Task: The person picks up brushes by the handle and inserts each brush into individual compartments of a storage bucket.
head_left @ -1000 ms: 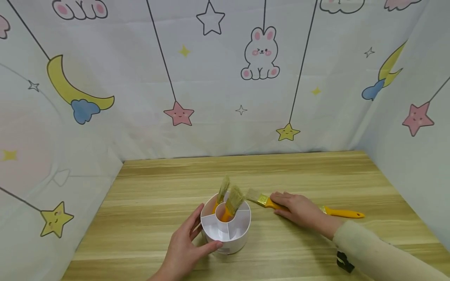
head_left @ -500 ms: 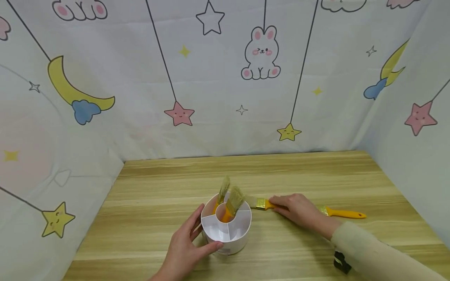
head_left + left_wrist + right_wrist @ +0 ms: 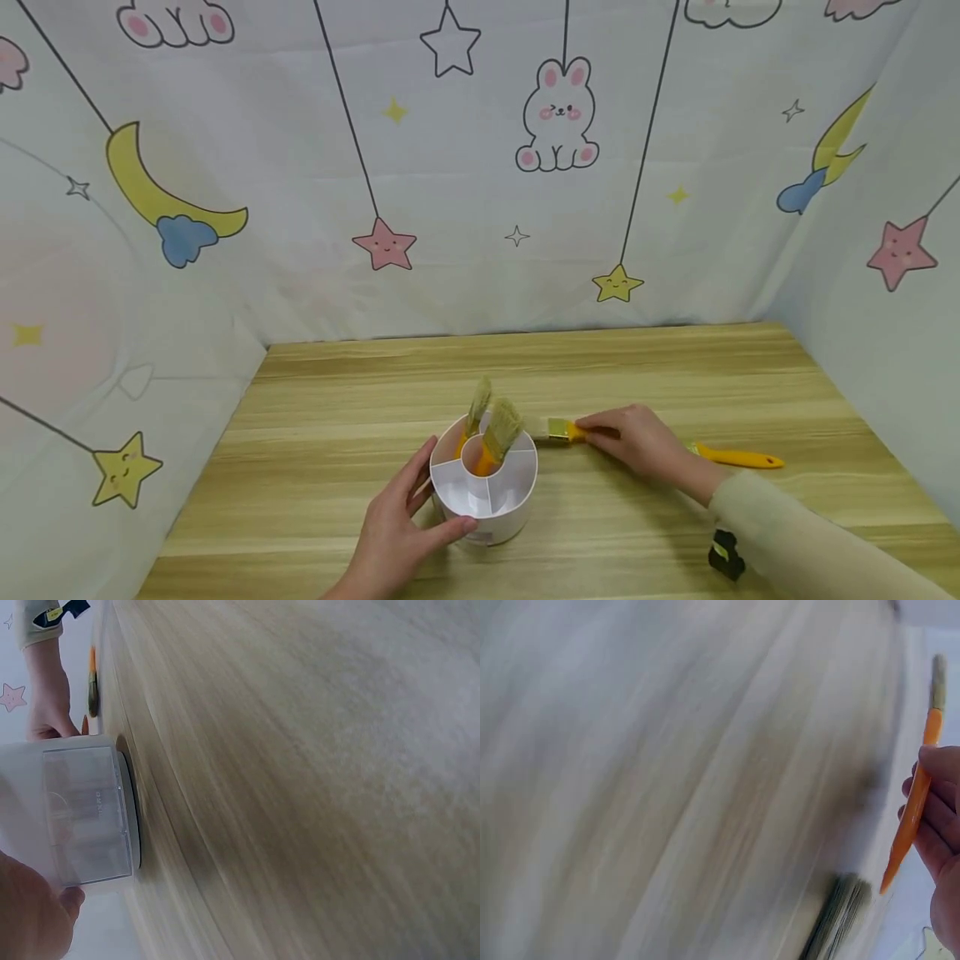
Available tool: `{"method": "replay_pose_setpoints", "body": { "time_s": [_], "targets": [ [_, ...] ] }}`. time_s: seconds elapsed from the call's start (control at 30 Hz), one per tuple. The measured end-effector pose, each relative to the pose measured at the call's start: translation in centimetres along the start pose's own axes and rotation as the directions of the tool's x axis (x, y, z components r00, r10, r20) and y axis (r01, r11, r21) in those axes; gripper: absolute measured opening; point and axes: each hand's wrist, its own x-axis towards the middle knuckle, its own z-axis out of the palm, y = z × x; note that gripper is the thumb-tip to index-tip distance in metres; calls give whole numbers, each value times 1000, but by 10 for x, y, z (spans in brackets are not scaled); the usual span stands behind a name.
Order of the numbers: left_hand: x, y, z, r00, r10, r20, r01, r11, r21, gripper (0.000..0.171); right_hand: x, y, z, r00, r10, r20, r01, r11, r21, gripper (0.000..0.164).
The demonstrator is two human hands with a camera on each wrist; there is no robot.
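My left hand grips the white round desk organizer, thumb in front and fingers around its left side. Two paintbrushes stand in it bristles up, one brush in the centre tube and another brush in a rear compartment. To the right, my right hand pinches the orange handle of a third paintbrush. Its bristles point left and overlap the organizer's rim in the head view. From the right wrist, that orange handle shows between thumb and fingers, above the table.
Another orange-handled paintbrush lies on the wooden table behind the right wrist. A small black object sits by the right sleeve. White cartoon-printed cloth encloses the back and sides.
The right hand has gone from lying over the brush's handle to pinching it with raised knuckles. The brush has swung nearly level, edge turned. The left hand and organizer stay put.
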Motion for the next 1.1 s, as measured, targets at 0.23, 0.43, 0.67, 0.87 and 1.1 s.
{"method": "replay_pose_setpoints", "body": {
  "time_s": [0.23, 0.43, 0.67, 0.87, 1.1],
  "targets": [
    [0, 1, 0, 1000, -3, 0, 3, 1000, -3, 105, 5, -17, -10, 965, 261, 18, -251, 902, 351, 27],
    [0, 2, 0, 1000, -8, 1, 8, 1000, 1, 105, 12, -39, -19, 929, 358, 93, -337, 717, 610, 38],
    [0, 3, 0, 1000, -13, 5, 13, 1000, 3, 106, 23, -68, -27, 926, 355, 125, -300, 496, 815, 43],
    [0, 3, 0, 1000, -16, 6, 16, 1000, 3, 105, 31, -88, -32, 951, 281, 128, -231, 370, 900, 43],
    [0, 2, 0, 1000, -18, 8, 18, 1000, 0, 105, 39, -106, -32, 961, 235, 149, -214, 283, 935, 42]
  ]
}}
